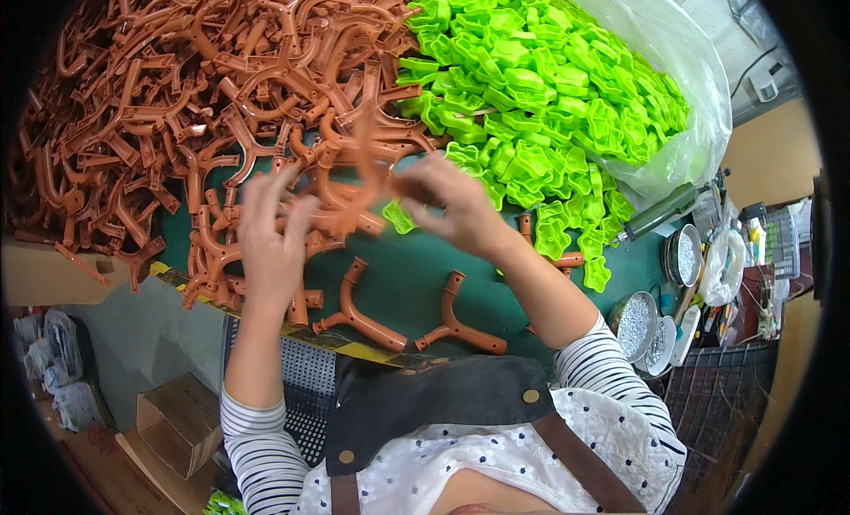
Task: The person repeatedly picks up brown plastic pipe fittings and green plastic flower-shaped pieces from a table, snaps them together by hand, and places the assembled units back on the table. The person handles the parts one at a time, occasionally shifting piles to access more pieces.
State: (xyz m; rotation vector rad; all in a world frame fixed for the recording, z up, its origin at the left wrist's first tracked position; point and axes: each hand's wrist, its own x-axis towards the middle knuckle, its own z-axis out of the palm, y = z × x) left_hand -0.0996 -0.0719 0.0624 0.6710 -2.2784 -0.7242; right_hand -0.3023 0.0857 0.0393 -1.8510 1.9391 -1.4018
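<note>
My left hand (273, 227) is over the near edge of the brown heap, its fingers apart above the brown pieces and nothing visibly gripped. My right hand (452, 201) has its thumb and fingers curled around the end of a brown branch-shaped plastic piece (365, 165), which is smeared by motion. Two similar forked brown pieces, one on the left (354, 316) and one on the right (454, 320), lie apart on the green tabletop (416, 289) close to my apron. A bright green plastic piece (398, 216) sits beside my right fingertips.
A big heap of brown forked pieces (177, 90) covers the left. Bright green moulded pieces (549, 81) pile up at the far right against a clear plastic bag (704, 99). On the right are a green power screwdriver (660, 212) and metal bowls of small silvery parts (635, 325).
</note>
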